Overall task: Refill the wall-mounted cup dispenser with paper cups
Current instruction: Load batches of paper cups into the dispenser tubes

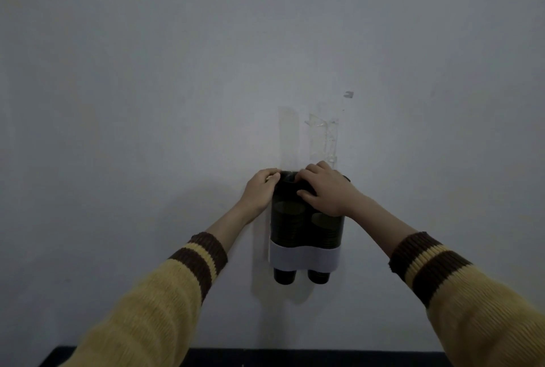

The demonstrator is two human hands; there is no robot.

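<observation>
A dark, see-through twin-tube cup dispenser (pixel 298 228) hangs on the wall, with a white band (pixel 303 259) across its lower part. Stacked dark paper cups show through the tubes, and one cup bottom pokes out below each tube (pixel 284 275) (pixel 318 275). My left hand (pixel 259 189) grips the dispenser's top left edge against the wall. My right hand (pixel 326 189) lies over the top, fingers curled over the dark lid or rim and thumb on the front. The dispenser's top openings are hidden by both hands.
Strips of clear tape (pixel 323 136) stick to the pale wall (pixel 147 101) just above the dispenser. A dark surface edge (pixel 265 356) runs along the bottom of the view. Yellow sleeves with brown cuffs cover both forearms.
</observation>
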